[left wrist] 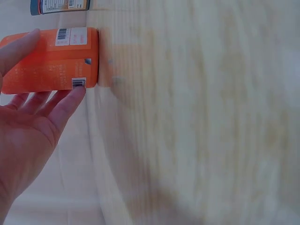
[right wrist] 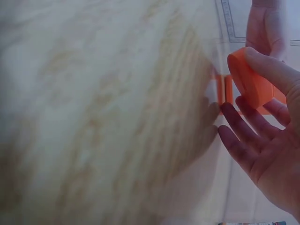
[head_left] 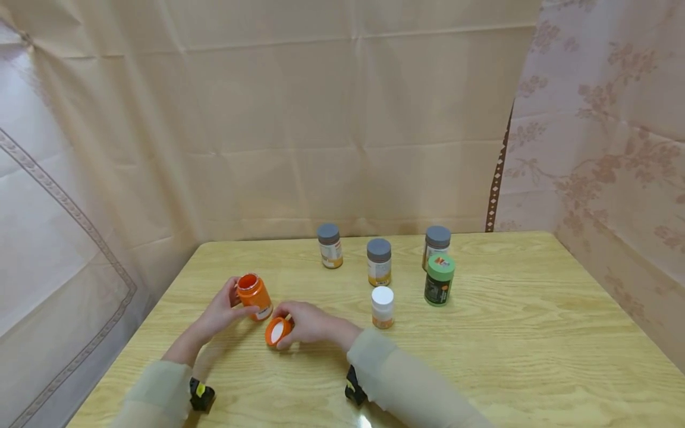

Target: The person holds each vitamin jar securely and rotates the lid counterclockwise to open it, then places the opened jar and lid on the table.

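Note:
An orange bottle (head_left: 255,297) with its mouth uncovered stands slightly tilted on the left of the table. My left hand (head_left: 219,315) grips it, thumb on one side and fingers on the other; printed labels and barcodes show on the orange bottle (left wrist: 56,61) in the left wrist view. Just right of it, my right hand (head_left: 306,324) pinches an orange lid (head_left: 277,332) by the rim, its white inner face turned up toward the head camera. In the right wrist view the thumb lies over the orange lid (right wrist: 251,79), apart from the bottle behind.
A white-capped bottle (head_left: 382,307) stands right of my right hand. Behind it are grey-capped bottles (head_left: 379,263), (head_left: 330,246) and another grey-capped bottle (head_left: 437,238) partly hidden by a green-lidded jar (head_left: 439,280). Curtains surround the wooden table (head_left: 508,333).

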`<state>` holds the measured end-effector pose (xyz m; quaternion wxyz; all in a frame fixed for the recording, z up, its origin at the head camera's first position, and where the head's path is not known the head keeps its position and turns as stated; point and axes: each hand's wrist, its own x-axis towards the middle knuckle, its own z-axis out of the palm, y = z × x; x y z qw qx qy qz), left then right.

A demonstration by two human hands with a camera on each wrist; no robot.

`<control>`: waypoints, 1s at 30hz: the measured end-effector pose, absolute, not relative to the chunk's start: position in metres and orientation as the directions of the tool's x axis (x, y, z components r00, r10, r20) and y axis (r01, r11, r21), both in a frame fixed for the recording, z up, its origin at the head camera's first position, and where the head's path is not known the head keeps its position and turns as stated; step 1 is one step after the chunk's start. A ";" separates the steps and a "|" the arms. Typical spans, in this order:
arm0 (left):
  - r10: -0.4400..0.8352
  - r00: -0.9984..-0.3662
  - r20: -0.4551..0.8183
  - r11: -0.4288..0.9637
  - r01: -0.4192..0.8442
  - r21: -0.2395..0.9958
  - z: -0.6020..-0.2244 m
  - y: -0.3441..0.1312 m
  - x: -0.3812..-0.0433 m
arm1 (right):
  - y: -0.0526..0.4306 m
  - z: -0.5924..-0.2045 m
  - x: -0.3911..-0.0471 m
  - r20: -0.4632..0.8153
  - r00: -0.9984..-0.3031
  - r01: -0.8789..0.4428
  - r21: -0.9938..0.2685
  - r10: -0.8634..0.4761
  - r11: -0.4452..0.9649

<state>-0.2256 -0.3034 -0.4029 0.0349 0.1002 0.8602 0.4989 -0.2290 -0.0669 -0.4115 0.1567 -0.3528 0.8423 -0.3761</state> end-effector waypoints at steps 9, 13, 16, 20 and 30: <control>0.198 -0.980 0.001 0.469 0.096 0.878 -0.404 -0.304 -0.224 | -0.071 -0.418 -0.227 0.011 -0.701 -0.525 -0.685 -0.713 0.505; 0.201 -0.980 -0.002 0.472 0.095 0.876 -0.405 -0.304 -0.225 | -0.070 -0.419 -0.227 0.012 -0.702 -0.537 -0.665 -0.712 0.518; 0.204 -0.979 0.008 0.472 0.106 0.875 -0.406 -0.305 -0.226 | -0.070 -0.419 -0.228 -0.001 -0.705 -0.527 -0.668 -0.709 0.525; 0.209 -0.978 0.026 0.477 0.125 0.870 -0.406 -0.305 -0.227 | -0.070 -0.420 -0.230 -0.013 -0.702 -0.531 -0.657 -0.712 0.535; 0.166 -0.986 0.030 0.535 0.115 0.837 -0.405 -0.303 -0.227 | -0.060 -0.413 -0.228 -0.058 -0.734 -0.439 -0.719 -0.677 0.538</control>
